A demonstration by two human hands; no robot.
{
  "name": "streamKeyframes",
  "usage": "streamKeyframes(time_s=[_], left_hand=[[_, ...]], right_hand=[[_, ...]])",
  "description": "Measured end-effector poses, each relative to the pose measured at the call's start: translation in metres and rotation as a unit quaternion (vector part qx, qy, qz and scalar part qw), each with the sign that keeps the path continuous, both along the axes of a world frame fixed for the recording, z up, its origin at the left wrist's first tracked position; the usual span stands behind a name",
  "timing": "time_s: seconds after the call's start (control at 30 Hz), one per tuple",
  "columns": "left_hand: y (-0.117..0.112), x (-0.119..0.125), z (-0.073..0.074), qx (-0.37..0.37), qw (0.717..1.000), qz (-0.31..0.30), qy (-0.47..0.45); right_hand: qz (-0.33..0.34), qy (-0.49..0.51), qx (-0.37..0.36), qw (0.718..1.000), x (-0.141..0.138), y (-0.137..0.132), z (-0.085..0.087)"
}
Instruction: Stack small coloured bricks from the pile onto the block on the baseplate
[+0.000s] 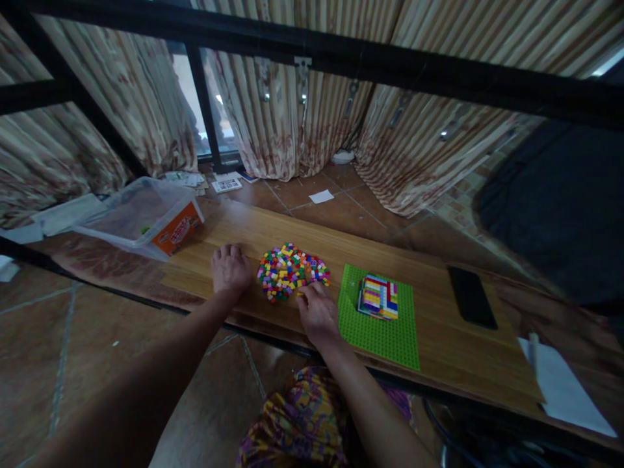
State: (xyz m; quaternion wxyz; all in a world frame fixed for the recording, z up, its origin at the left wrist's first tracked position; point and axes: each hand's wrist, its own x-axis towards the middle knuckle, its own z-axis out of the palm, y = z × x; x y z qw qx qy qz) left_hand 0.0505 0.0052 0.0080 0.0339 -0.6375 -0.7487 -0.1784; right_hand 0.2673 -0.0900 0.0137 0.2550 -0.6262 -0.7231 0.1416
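Observation:
A loose pile of small, many-coloured toy bricks (284,270) lies on the wooden board. My right hand (318,315) is at the pile's near right edge, thumb and fingers drawn together, with what looks like a small yellow toy brick (299,294) at the tips. Left of the pile, my left hand (231,270) rests on the board, fingers loosely spread and holding nothing. To the right, a green studded baseplate (375,341) bears a block-shaped build of striped, coloured bricks (379,297). Neither hand touches that build.
A clear plastic bin (131,214) with an orange label stands at the board's left end. A black phone (472,297) lies near the right end, with white paper (568,387) beyond it. Dark metal bars (312,39) cross above, before striped curtains (292,123).

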Motion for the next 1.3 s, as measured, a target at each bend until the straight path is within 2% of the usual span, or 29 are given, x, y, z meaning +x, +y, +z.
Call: streamKeyframes(time_s=[0.17, 0.33, 0.4, 0.5, 0.6, 0.67, 0.73, 0.8, 0.97, 1.1, 1.3], left_hand=[[0.000, 0.000, 0.000, 0.002, 1.000, 0.001, 0.003], [0.001, -0.001, -0.002, 0.006, 1.000, 0.003, -0.001], [0.002, -0.002, -0.002, 0.007, 1.000, 0.004, -0.002], [0.002, -0.002, -0.002, 0.006, 1.000, 0.001, -0.001], [0.002, -0.002, -0.001, 0.002, 1.000, -0.005, -0.002], [0.003, -0.002, -0.001, -0.001, 1.000, -0.006, -0.006], [0.003, -0.002, 0.000, -0.001, 1.000, -0.003, -0.011], [0.003, -0.002, 0.000, 0.001, 1.000, -0.001, -0.016], [0.002, -0.002, 0.001, 0.008, 1.000, 0.000, -0.014], [0.002, -0.001, 0.001, 0.004, 1.000, -0.002, -0.016], [0.001, -0.001, 0.003, -0.003, 1.000, -0.004, -0.016]], right_hand=[[0.005, -0.007, -0.006, 1.000, -0.006, -0.001, 0.001], [-0.018, 0.137, 0.009, 0.990, 0.006, -0.013, 0.025], [-0.029, 0.212, 0.020, 0.977, 0.021, -0.017, 0.039], [-0.080, 0.292, 0.036, 0.952, 0.057, -0.018, 0.057], [-0.166, 0.328, 0.029, 0.930, 0.100, -0.013, 0.065], [-0.192, 0.332, 0.023, 0.923, 0.126, -0.009, 0.064], [-0.191, 0.310, 0.019, 0.931, 0.145, -0.005, 0.061], [-0.172, 0.258, 0.012, 0.951, 0.155, 0.000, 0.058], [-0.100, 0.041, 0.008, 0.994, 0.159, 0.018, 0.062], [-0.041, -0.081, -0.041, 0.995, 0.159, 0.036, 0.067], [0.000, -0.102, -0.101, 0.990, 0.163, 0.051, 0.068]])
